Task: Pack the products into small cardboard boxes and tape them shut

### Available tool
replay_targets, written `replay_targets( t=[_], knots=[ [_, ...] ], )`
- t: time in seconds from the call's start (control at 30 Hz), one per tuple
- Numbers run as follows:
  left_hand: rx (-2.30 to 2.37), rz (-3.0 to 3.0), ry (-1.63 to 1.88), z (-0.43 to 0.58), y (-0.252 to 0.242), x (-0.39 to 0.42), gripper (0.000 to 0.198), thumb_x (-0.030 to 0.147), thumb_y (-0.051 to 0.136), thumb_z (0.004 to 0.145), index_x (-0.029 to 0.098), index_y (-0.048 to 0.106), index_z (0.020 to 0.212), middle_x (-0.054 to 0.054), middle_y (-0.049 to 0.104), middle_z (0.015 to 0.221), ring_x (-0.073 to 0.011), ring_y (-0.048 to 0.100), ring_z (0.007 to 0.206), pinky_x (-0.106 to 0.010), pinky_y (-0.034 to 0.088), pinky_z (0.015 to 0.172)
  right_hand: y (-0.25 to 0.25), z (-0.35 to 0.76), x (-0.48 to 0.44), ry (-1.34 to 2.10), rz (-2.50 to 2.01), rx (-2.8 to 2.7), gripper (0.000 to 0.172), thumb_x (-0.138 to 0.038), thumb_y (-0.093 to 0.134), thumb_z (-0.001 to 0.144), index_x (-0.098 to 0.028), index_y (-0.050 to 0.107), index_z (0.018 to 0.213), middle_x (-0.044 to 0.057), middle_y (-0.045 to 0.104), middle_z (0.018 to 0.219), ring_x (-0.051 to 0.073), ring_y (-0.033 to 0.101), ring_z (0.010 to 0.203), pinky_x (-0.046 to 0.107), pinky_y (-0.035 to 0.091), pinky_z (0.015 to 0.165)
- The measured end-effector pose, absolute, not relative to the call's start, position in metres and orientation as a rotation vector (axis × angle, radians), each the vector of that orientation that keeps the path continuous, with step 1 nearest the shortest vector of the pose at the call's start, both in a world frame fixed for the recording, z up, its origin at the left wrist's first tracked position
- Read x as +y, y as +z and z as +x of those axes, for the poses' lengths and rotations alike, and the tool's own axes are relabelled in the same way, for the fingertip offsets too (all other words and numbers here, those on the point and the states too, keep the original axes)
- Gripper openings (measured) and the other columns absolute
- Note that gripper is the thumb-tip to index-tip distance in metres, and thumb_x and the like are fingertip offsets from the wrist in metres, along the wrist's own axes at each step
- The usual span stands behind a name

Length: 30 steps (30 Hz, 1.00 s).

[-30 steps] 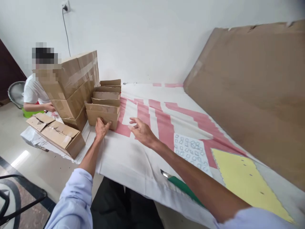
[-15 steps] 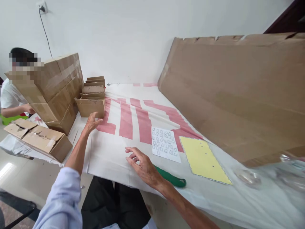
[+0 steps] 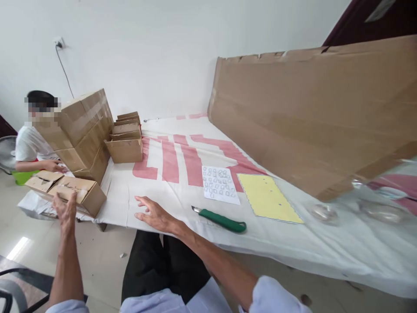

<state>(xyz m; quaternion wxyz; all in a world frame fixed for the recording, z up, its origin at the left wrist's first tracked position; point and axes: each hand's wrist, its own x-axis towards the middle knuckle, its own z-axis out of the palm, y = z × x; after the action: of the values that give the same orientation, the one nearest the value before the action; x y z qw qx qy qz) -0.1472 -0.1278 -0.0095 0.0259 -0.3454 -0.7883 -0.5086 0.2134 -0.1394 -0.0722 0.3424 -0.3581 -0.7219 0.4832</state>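
My left hand [image 3: 66, 208] is at the near side of a closed, taped cardboard box [image 3: 73, 187] on the table's left corner, fingers stretched upward; whether it touches the box I cannot tell. My right hand [image 3: 153, 213] hovers over the white cloth near the table's front edge, fingers apart and holding nothing. To its right lies a green utility knife [image 3: 223, 220] with its blade tip showing. Beyond the knife are a white sheet with small drawn squares [image 3: 220, 185] and a yellow card [image 3: 270, 198].
Stacked cardboard boxes [image 3: 83, 134] stand at the left, with a row of open-topped cartons [image 3: 125, 151] beside them. A large cardboard sheet [image 3: 309, 113] leans along the right. Clear plastic packets [image 3: 324, 213] lie at right. A co-worker [image 3: 32, 145] sits behind the boxes.
My left hand has moved from the open carton, left and toward me, to the taped box. My right hand has shifted left, uncovering the knife's blade end. The view has shifted too.
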Motion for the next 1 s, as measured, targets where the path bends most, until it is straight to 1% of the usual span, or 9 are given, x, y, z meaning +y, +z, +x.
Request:
replay_targets(
  t=[0.27,0.33,0.47,0.6,0.67,0.73,0.8,0.9,1.0],
  knots=[
    [-2.458,-1.193,-1.639,-0.133,-0.035,-0.131,0.081,0.042,0.073,0.084,0.014,0.049,0.156,-0.023,0.045,0.161,-0.04,0.031,0.161,-0.054,0.03,0.133,-0.059,0.18,-0.135,1.352,-0.848,-1.822,0.074,-0.043,0.078,0.089,-0.027,0.055,0.157,0.017,0.053,0.162,0.032,0.062,0.138,0.051,0.058,0.107],
    [-2.481,-1.248,-1.659,-0.131,-0.039,-0.136,0.078,0.044,0.076,0.081,0.016,0.055,0.151,-0.021,0.047,0.159,-0.0402,0.039,0.157,-0.054,0.034,0.131,-0.061,0.176,-0.134,1.379,-0.852,-1.802,0.074,-0.044,0.078,0.089,-0.027,0.055,0.158,0.017,0.054,0.162,0.032,0.063,0.137,0.052,0.058,0.108],
    [-2.528,-1.299,-1.736,-0.142,-0.037,-0.14,0.069,0.051,0.08,0.077,0.022,0.066,0.139,-0.017,0.054,0.152,-0.0369,0.062,0.135,-0.05,0.049,0.118,-0.066,0.174,-0.133,1.405,-0.888,-1.758,0.079,-0.047,0.079,0.089,-0.024,0.052,0.16,0.02,0.055,0.16,0.032,0.064,0.135,0.054,0.056,0.11],
    [-2.532,-1.097,-1.853,-0.169,-0.02,-0.12,0.069,0.052,0.067,0.086,0.014,0.056,0.143,-0.02,0.058,0.146,-0.036,0.058,0.137,-0.052,0.046,0.119,-0.068,0.181,-0.133,1.407,-0.908,-1.75,0.084,-0.053,0.081,0.087,-0.023,0.051,0.16,0.021,0.056,0.16,0.032,0.065,0.135,0.056,0.053,0.113],
    [-2.541,-1.074,-1.899,-0.178,-0.014,-0.108,0.06,0.052,0.064,0.086,0.013,0.061,0.132,-0.017,0.067,0.131,-0.0361,0.061,0.13,-0.052,0.048,0.116,-0.069,0.184,-0.133,1.406,-0.908,-1.737,0.085,-0.056,0.081,0.087,-0.024,0.052,0.16,0.02,0.057,0.159,0.033,0.065,0.135,0.057,0.052,0.114],
    [-2.542,-1.12,-1.933,-0.179,-0.014,-0.103,0.052,0.056,0.063,0.084,0.015,0.066,0.115,-0.013,0.071,0.115,-0.0357,0.065,0.12,-0.051,0.052,0.11,-0.071,0.186,-0.133,1.414,-0.904,-1.721,0.086,-0.06,0.079,0.088,-0.023,0.051,0.161,0.021,0.056,0.16,0.033,0.065,0.136,0.056,0.051,0.116],
    [-2.524,-1.206,-1.959,-0.173,-0.022,-0.108,0.05,0.062,0.062,0.082,0.017,0.067,0.106,-0.011,0.072,0.107,-0.0352,0.066,0.116,-0.051,0.053,0.108,-0.074,0.187,-0.132,1.418,-0.906,-1.691,0.088,-0.064,0.075,0.09,-0.023,0.049,0.162,0.021,0.055,0.162,0.033,0.063,0.139,0.054,0.05,0.117],
    [-2.499,-1.483,-1.991,-0.154,-0.046,-0.135,0.056,0.068,0.067,0.076,0.019,0.069,0.104,-0.009,0.074,0.105,-0.0333,0.069,0.112,-0.048,0.056,0.102,-0.078,0.193,-0.131,1.383,-0.933,-1.599,0.087,-0.072,0.068,0.091,-0.025,0.05,0.162,0.018,0.056,0.161,0.033,0.061,0.141,0.052,0.052,0.115],
    [-2.484,-1.863,-1.993,-0.129,-0.071,-0.162,0.065,0.064,0.085,0.06,0.019,0.074,0.105,-0.01,0.078,0.105,-0.0331,0.073,0.106,-0.045,0.06,0.094,-0.079,0.209,-0.129,1.293,-0.964,-1.503,0.085,-0.076,0.063,0.091,-0.024,0.056,0.157,0.016,0.061,0.157,0.033,0.062,0.14,0.051,0.055,0.113]
  ],
)
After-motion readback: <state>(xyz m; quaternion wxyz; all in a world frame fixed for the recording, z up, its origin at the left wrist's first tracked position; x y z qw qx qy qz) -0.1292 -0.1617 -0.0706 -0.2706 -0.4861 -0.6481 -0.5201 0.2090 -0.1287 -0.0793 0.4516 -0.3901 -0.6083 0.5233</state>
